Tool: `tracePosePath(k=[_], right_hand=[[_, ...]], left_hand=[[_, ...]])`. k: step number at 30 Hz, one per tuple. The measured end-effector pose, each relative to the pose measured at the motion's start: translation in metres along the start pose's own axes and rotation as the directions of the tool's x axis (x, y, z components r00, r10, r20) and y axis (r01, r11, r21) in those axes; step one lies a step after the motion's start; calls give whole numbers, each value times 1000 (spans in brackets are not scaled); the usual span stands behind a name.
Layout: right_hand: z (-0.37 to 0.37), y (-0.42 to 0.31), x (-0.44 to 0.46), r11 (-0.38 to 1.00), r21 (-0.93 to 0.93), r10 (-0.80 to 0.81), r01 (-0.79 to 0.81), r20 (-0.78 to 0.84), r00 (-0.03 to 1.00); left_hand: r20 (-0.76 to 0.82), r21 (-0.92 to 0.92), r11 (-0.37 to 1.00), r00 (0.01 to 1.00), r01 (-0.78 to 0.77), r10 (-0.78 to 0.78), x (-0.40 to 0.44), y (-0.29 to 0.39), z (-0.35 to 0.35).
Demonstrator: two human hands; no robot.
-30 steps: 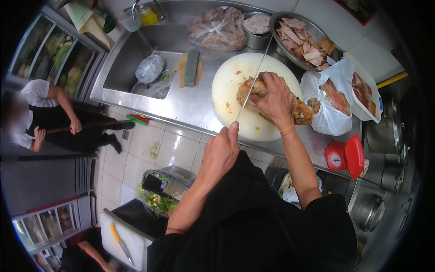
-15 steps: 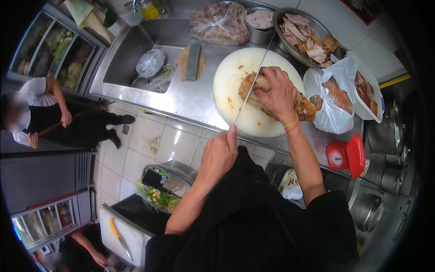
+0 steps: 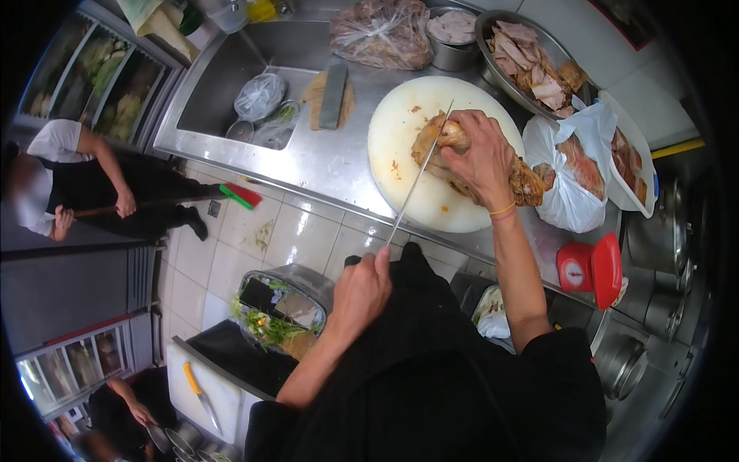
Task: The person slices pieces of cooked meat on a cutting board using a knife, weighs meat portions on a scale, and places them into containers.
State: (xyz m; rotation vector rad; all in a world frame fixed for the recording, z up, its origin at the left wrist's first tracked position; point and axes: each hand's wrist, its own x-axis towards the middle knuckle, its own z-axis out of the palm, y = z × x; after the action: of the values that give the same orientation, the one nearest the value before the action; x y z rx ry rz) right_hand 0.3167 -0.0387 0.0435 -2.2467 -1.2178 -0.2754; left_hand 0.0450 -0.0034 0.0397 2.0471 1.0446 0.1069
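My left hand (image 3: 360, 292) is closed round the handle of a long thin knife (image 3: 416, 185). The blade slants up over the round white cutting board (image 3: 392, 138) and lies across a large piece of browned cooked meat (image 3: 429, 146). Fingers and thumb of my right hand (image 3: 486, 158) grip that meat from above, close beside the blade. A yellow-orange band circles the right wrist. The meat's darker end (image 3: 528, 185) sticks out past the hand toward the board's right edge. Small brown scraps lie on the board.
Behind the board stand a bagged lot of meat (image 3: 381, 35), a small pot (image 3: 454, 54) and a bowl of sliced meat (image 3: 493, 38). A white bag (image 3: 566, 189) and red scale (image 3: 589, 269) are at right. A sharpening stone (image 3: 332, 96) lies left. One person holds a broom (image 3: 245, 195).
My left hand has drawn the knife back toward my body, and its tip now sits near the meat. My right hand keeps its grip. The broom's red and green head has come into view.
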Motion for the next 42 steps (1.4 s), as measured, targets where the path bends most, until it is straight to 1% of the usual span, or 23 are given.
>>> tracePosePath(k=[4, 7, 10, 14, 17, 20, 23, 26, 29, 32, 35, 40, 42], right_hand=[[-3, -1, 3, 1000, 1, 19, -19, 31, 999], [-5, 1, 1, 1000, 12, -14, 13, 56, 998], [0, -4, -4, 999, 5, -52, 52, -1, 999], [3, -4, -4, 999, -14, -47, 47, -32, 998], [5, -4, -3, 999, -25, -26, 25, -39, 999], [4, -4, -1, 999, -29, -15, 15, -27, 1000], [2, -5, 2, 1000, -28, 1, -2, -15, 1000], [2, -4, 4, 1000, -21, 17, -17, 2, 1000], [1, 0, 7, 1000, -11, 1, -1, 4, 1000], [1, 1, 8, 1000, -6, 0, 0, 21, 1000], [0, 2, 7, 1000, -8, 0, 0, 36, 999], [2, 3, 8, 1000, -6, -12, 12, 15, 1000], [2, 3, 9, 1000, -7, -5, 6, 30, 1000]], left_hand=[[-5, -18, 999, 999, -39, 39, 26, 12, 2], [-13, -18, 997, 997, -78, 77, 58, 20, 16], [-14, -45, 996, 997, -81, 80, 91, 33, 25], [14, -87, 995, 999, -51, 53, 108, 45, 28], [33, -74, 996, 998, -47, 49, 110, 42, 29], [4, -39, 996, 997, -75, 75, 100, 25, 35], [27, 47, 998, 998, -50, 49, 78, -5, 41], [13, 42, 999, 1000, 0, -1, 48, -21, 35], [42, 41, 997, 997, 59, -61, 23, -26, 22], [48, 73, 994, 995, 79, -83, 4, -31, 12], [57, 90, 991, 993, 98, -103, 4, -24, 4], [87, 104, 993, 994, 52, -61, 22, -10, -6], [98, 111, 993, 994, 29, -40, 35, -6, -2]])
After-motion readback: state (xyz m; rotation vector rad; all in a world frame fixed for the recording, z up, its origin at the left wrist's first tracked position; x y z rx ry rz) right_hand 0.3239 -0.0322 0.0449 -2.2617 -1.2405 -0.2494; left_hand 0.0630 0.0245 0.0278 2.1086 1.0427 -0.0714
